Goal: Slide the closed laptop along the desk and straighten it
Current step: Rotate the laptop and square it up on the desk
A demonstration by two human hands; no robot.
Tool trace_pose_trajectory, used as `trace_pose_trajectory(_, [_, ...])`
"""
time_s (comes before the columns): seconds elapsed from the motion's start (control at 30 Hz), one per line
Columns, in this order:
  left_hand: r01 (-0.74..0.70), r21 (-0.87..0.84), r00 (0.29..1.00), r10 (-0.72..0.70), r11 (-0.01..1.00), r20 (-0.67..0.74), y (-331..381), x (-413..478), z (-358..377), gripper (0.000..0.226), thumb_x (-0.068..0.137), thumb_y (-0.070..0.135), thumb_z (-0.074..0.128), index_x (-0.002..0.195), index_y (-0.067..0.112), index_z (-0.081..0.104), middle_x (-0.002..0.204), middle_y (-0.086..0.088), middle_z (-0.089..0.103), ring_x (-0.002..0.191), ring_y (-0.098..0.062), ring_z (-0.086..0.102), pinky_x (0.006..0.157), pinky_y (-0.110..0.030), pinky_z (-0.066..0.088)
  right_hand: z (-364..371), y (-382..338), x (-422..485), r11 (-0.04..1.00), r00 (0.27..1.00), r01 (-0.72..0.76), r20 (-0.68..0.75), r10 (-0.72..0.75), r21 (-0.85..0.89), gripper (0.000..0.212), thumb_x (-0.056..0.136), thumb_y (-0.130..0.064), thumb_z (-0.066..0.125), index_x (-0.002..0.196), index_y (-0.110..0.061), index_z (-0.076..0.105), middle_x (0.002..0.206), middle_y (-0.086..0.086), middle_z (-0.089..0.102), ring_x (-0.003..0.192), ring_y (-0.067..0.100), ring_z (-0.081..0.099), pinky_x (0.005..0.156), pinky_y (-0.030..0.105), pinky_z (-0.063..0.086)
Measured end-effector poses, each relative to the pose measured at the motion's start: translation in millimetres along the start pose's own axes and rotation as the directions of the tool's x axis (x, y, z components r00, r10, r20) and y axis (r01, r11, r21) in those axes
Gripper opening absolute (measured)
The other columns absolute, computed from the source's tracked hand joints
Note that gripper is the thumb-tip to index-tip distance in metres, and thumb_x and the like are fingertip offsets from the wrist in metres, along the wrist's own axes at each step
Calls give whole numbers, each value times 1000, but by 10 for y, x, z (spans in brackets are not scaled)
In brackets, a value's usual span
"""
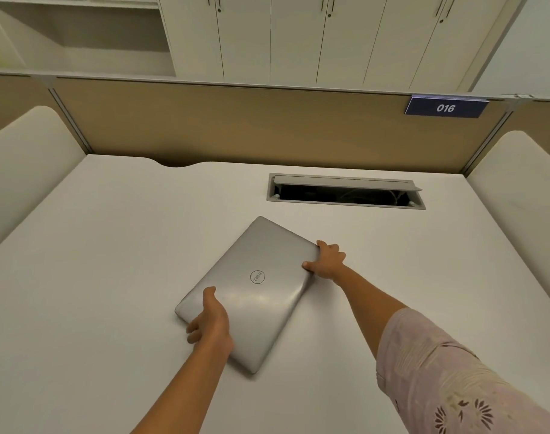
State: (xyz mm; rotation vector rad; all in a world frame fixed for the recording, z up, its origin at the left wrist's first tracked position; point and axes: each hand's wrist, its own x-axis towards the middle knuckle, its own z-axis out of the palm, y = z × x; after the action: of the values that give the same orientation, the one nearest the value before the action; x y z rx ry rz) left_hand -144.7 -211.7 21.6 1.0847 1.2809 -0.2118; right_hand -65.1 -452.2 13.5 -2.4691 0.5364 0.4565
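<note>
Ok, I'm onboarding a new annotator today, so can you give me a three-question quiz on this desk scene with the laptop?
1. True or false: the laptop lies square to the desk edge.
2. Which hand grips the laptop's far right corner: A) left hand B) right hand?
3. What number is on the blue sign?

Key: 1 false, it lies askew. 2 B. 3 016.

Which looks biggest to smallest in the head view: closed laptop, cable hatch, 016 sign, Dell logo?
1. closed laptop
2. cable hatch, clearly smaller in the frame, though it lies farther from the camera
3. 016 sign, farther away still
4. Dell logo, a small circle on the lid
</note>
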Motion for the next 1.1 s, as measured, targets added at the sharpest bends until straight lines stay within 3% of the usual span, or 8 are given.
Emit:
trace_pose_trajectory(0.07, [-6, 41, 1000, 6, 999, 2, 94, -21, -29, 127, 49, 85, 38, 151, 13, 18, 147, -9, 25, 132, -35, 30, 110, -48, 25, -41, 31, 7, 1000, 999, -26, 37, 26, 4, 81, 81, -48, 68, 146, -22, 28, 142, 16, 28, 130, 36, 27, 109, 40, 30])
trace_pose_trajectory(0.13, [-60, 69, 998, 61, 996, -8, 170, -21, -37, 106, 66, 78, 44, 152, 20, 18, 149, -8, 22, 134, -33, 28, 110, -47, 26, -58, 91, -2, 998, 997, -43, 64, 40, 39, 80, 77, -51, 71, 143, -25, 34, 138, 14, 30, 129, 35, 27, 109, 42, 31])
trace_pose_trajectory(0.23, [-108, 193, 993, 114, 975, -20, 287, 24, 3, 94, 72, 74, 47, 146, 19, 28, 143, -10, 27, 130, -33, 32, 108, -47, 29, -43, 173, -35, 983, 994, -95, 76, 84, 155, 79, 74, -48, 76, 139, -25, 39, 135, 12, 33, 127, 32, 30, 107, 43, 34])
trace_pose_trajectory(0.33, [-167, 259, 986, 165, 951, 30, 374, 43, 42, 97, 68, 77, 45, 142, 17, 31, 130, -11, 33, 124, -32, 36, 107, -47, 32, -9, 234, -75, 959, 984, -170, 85, 154, 228, 79, 75, -45, 77, 139, -22, 37, 134, 11, 35, 126, 31, 32, 107, 43, 35])
trace_pose_trajectory(0.53, [-264, 293, 962, 229, 919, 151, 542, 137, 183, 89, 72, 75, 44, 145, 26, 32, 147, -5, 30, 132, -31, 28, 110, -48, 25, 17, 352, -189, 890, 969, -244, 52, 243, 386, 83, 77, -44, 76, 141, -16, 32, 134, 10, 33, 125, 31, 36, 106, 43, 38])
trace_pose_trajectory(0.77, [-323, 392, 942, 251, 861, 224, 605, 160, 383, 96, 67, 76, 44, 142, 17, 38, 143, -10, 33, 128, -32, 33, 107, -49, 28, 167, 493, -541, 795, 940, -263, -42, 339, 547, 71, 80, -36, 74, 136, -13, 37, 132, 11, 32, 120, 31, 36, 88, 35, 39])
trace_pose_trajectory(0.87, [-372, 431, 924, 287, 822, 251, 610, 179, 476, 102, 63, 80, 40, 142, 16, 39, 143, -10, 34, 128, -33, 34, 108, -51, 29, 273, 560, -649, 765, 921, -265, -80, 381, 587, 73, 79, -37, 74, 136, -13, 34, 131, 10, 32, 117, 30, 35, 98, 40, 40])
trace_pose_trajectory(1.1, [-470, 558, 883, 365, 684, 295, 636, 263, 631, 91, 76, 75, 38, 140, 11, 42, 142, -14, 39, 127, -36, 34, 106, -51, 31, 464, 631, -806, 743, 895, -262, -132, 425, 616, 74, 77, -41, 75, 132, -14, 33, 129, 9, 31, 116, 28, 33, 98, 36, 34])
